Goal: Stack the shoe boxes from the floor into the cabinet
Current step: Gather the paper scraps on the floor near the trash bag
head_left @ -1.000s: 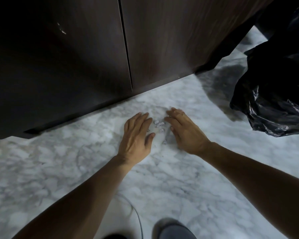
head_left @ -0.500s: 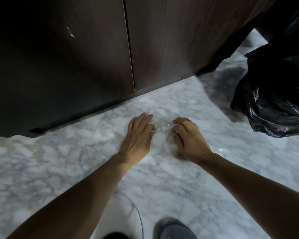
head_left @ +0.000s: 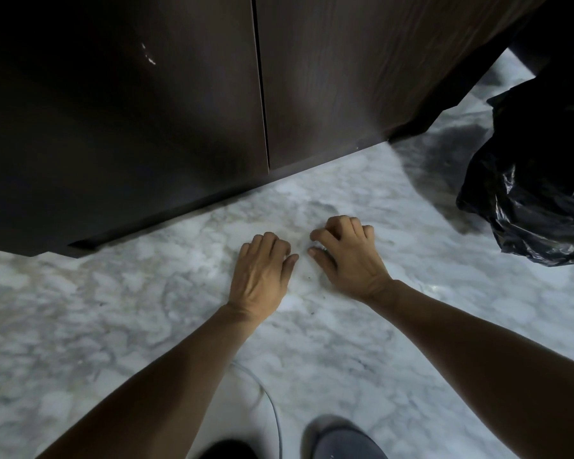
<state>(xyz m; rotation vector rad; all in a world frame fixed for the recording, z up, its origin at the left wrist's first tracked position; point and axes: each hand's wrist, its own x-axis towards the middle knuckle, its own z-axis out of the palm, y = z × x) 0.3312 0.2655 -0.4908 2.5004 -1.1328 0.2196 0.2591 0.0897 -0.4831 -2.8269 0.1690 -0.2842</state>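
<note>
No shoe box is in view. The dark brown cabinet fills the top of the view, both doors closed with a thin seam between them. Just in front of its base, my left hand rests knuckles-up on the marble floor, fingers curled under and thumb out. A short gap to its right, my right hand is curled too, thumb and forefinger pinched together with a speck of white between them. The small white bits that lay between the hands are hidden.
A crumpled black plastic bag sits on the floor at the right, close to the cabinet's corner. A thin grey cable curves across the floor near my grey shoe at the bottom edge.
Both hands went from flat with fingers stretched out to curled, drawing back slightly from the cabinet. The white bits between them are no longer visible.
</note>
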